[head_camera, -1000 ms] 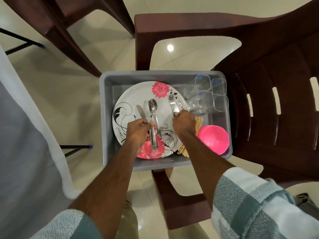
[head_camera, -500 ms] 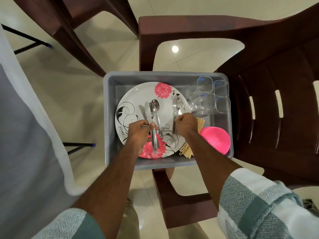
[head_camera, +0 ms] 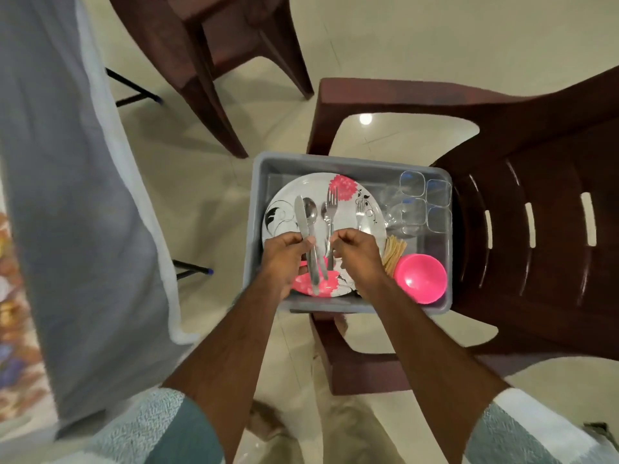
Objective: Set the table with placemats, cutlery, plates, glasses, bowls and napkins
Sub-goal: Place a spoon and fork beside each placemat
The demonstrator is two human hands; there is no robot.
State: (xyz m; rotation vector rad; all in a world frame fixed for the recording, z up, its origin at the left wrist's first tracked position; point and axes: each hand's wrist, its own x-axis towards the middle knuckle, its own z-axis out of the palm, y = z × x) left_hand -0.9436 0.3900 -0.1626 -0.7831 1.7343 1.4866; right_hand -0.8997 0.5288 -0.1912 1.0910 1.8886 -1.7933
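A grey tub (head_camera: 348, 162) sits on a dark red chair. Inside lies a white plate (head_camera: 318, 190) with pink flowers. My left hand (head_camera: 284, 259) grips a knife (head_camera: 300, 216) and a spoon (head_camera: 311, 212) by their handles above the plate. My right hand (head_camera: 358, 256) holds a fork (head_camera: 331, 209) by its handle, tines pointing away. Another fork (head_camera: 361, 212) lies on the plate's right side. Clear glasses (head_camera: 422, 205) stand in the tub's far right corner. A pink bowl (head_camera: 420, 277) sits near right, beside tan napkins (head_camera: 393, 251).
The dark red chair (head_camera: 536, 202) holds the tub; a second chair (head_camera: 214, 55) stands behind to the left. A table draped in grey cloth (head_camera: 67, 182) fills the left side, with a patterned placemat (head_camera: 13, 329) at its edge. The floor is pale tile.
My right hand has lifted a fork off the plate and moved it left, close to the knife and spoon in my left hand. The view has shifted left toward the table.
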